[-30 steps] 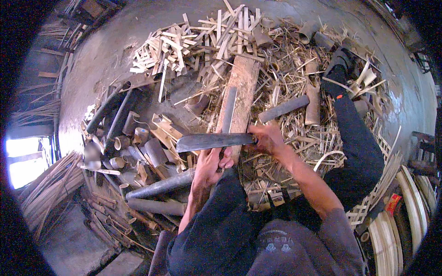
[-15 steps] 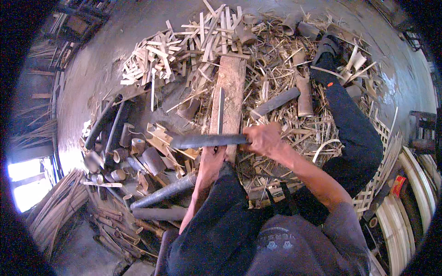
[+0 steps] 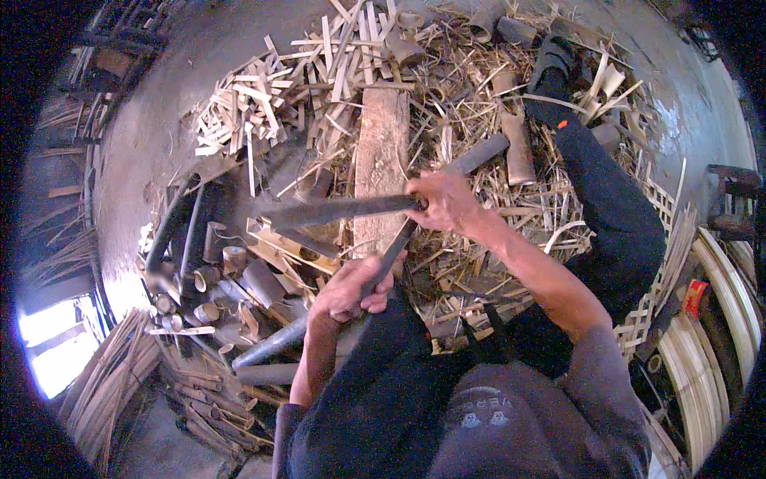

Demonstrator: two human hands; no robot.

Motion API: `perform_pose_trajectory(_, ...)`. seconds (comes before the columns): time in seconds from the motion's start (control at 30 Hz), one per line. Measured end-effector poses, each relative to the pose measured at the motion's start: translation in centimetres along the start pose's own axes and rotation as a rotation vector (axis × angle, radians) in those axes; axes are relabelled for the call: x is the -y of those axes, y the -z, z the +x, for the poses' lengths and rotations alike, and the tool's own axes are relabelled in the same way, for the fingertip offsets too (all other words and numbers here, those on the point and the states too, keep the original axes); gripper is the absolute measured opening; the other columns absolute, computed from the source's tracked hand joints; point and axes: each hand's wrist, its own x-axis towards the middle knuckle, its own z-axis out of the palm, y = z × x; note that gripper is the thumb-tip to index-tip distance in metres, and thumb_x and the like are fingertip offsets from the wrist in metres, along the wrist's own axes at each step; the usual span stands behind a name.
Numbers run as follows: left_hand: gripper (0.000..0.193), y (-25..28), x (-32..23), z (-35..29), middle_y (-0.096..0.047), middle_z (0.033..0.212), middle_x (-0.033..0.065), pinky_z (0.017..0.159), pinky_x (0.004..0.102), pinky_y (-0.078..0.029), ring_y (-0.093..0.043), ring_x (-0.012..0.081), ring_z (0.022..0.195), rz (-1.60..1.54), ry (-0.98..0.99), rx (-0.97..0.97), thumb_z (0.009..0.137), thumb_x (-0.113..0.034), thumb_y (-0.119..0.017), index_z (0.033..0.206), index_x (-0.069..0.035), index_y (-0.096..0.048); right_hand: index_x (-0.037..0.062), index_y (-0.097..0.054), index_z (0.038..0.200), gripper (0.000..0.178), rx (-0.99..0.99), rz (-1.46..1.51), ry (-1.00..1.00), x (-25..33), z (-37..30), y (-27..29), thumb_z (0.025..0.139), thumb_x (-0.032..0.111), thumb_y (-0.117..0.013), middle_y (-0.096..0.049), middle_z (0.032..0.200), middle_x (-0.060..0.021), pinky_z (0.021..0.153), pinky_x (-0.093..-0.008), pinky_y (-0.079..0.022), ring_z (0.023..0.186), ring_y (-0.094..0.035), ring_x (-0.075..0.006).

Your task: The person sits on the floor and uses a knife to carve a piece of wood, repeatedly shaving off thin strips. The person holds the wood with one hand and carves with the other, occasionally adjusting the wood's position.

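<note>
My right hand (image 3: 448, 203) is closed round the handle of a large knife. The knife's long dark blade (image 3: 339, 209) points left across the board, blurred toward its tip. My left hand (image 3: 351, 289) is closed on a narrow bamboo strip (image 3: 393, 251), just above my knee. This strip slants up and right, and its far end reaches the knife near my right hand; whether they touch I cannot tell. Beneath both hands lies a thick wooden board (image 3: 383, 144), its surface rough and worn.
Split pale strips (image 3: 247, 104) are heaped at the far left. Bamboo shavings (image 3: 471, 112) and cut bamboo tubes (image 3: 517, 148) cover the ground beyond and right of the board. More tube pieces (image 3: 263, 279) lie left. My outstretched leg (image 3: 606, 191) borders the right side.
The bamboo strip has come up off the board and now slants between my hands. My right hand has moved farther away with the knife, and my left hand has turned and shifted slightly left.
</note>
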Motion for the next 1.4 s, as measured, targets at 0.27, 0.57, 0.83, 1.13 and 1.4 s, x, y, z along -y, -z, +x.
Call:
perform_pose_trajectory(0.27, 0.043, -2.1, 2.6, 6.9, -0.056, 0.119, 0.0155, 0.096, 0.0339, -0.041, -0.054, 0.0212, 0.108, 0.561, -0.738, -0.754, 0.100, -0.025, -0.038, 0.132, 0.002, -0.041, 0.0013, -0.069, 0.089, 0.033, 0.007, 0.238, -0.433, 3.5, 0.0, -2.4, 0.078, 0.032, -0.066, -0.059, 0.059, -0.0209, 0.057, -0.0424, -0.048, 0.058, -0.062, -0.0336)
perform_pose_trajectory(0.57, 0.019, 0.0, -0.4, 4.6, -0.042, 0.058, -0.0009, 0.045, 0.0251, -0.037, -0.038, 0.0083, 0.042, -0.174, -0.430, -0.563, 0.101, -0.024, -0.041, 0.104, -0.008, -0.050, 0.0123, -0.065, 0.084, 0.020, 0.186, 0.047, -0.135, 3.2, -2.2, -0.3, 0.077, 0.031, -0.067, -0.064, 0.071, -0.0144, 0.059, -0.0402, -0.050, 0.069, -0.065, -0.0318)
perform_pose_trajectory(0.83, 0.037, -4.3, 0.3, -2.2, -0.039, 0.058, -0.0010, 0.045, 0.0234, -0.036, -0.034, 0.0080, 0.040, 0.071, -0.373, -0.389, 0.101, -0.028, -0.040, 0.130, -0.006, -0.042, 0.0066, -0.068, 0.085, 0.034, 0.089, -0.014, -0.613, -3.2, 0.5, 2.2, 0.079, 0.039, -0.061, -0.066, 0.074, -0.0164, 0.064, -0.0449, -0.052, 0.072, -0.065, -0.0358)
perform_pose_trajectory(1.13, 0.025, -4.4, 0.3, 2.0, -0.041, 0.062, -0.0042, 0.047, 0.0223, -0.034, -0.037, 0.0052, 0.053, 0.204, -0.355, -0.560, 0.092, -0.015, -0.053, 0.115, -0.002, -0.055, 0.0138, -0.066, 0.086, 0.030, 0.180, -0.311, -0.180, -0.5, -1.2, 0.1, 0.079, 0.042, -0.061, -0.065, 0.070, -0.0144, 0.061, -0.0449, -0.051, 0.070, -0.066, -0.0327)
perform_pose_trajectory(1.4, 0.030, -0.7, 3.0, 2.4, -0.044, 0.061, -0.0023, 0.045, 0.0246, -0.035, -0.043, 0.0077, 0.051, 0.535, -0.360, -0.761, 0.098, -0.028, -0.045, 0.108, -0.002, -0.055, 0.0079, -0.070, 0.091, 0.031, 0.066, -0.149, -0.364, -1.6, -0.6, 4.0, 0.076, 0.035, -0.067, -0.064, 0.065, -0.0172, 0.058, -0.0411, -0.053, 0.062, -0.066, -0.0306)
